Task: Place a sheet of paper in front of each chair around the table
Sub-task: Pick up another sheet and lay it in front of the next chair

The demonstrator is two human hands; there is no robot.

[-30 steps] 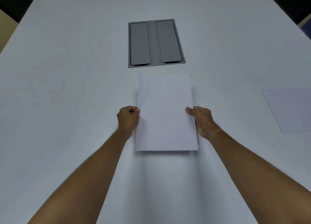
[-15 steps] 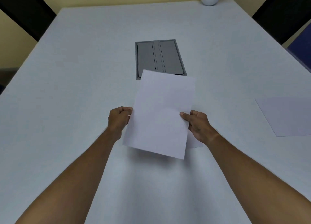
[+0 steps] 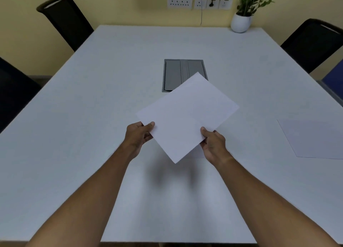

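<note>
Sheet of paper (image 3: 187, 116): white, blank, held above the white counter (image 3: 92, 107), turned diagonal, long axis running from the near corner between the hands toward the far right; far corner overlaps the grey hatch (image 3: 174, 74) set into the counter. Left hand (image 3: 138, 134): fingers curled under the sheet's left edge, thumb on top, pinching it. Right hand (image 3: 213, 144): thumb pressed on the sheet's near-right edge, fingers curled beneath, gripping it. Further paper (image 3: 197, 153): a sliver shows under the held sheet, just beside the right fingers; whether it lies on the counter cannot be told. Second sheet (image 3: 313, 139): flat on the counter, well to the right of the right fingers. Black chairs: far left (image 3: 65, 21), far right (image 3: 313, 42), near left (image 3: 14, 90). Potted plant (image 3: 245, 10): far right corner of the counter, well beyond the fingers.
</note>
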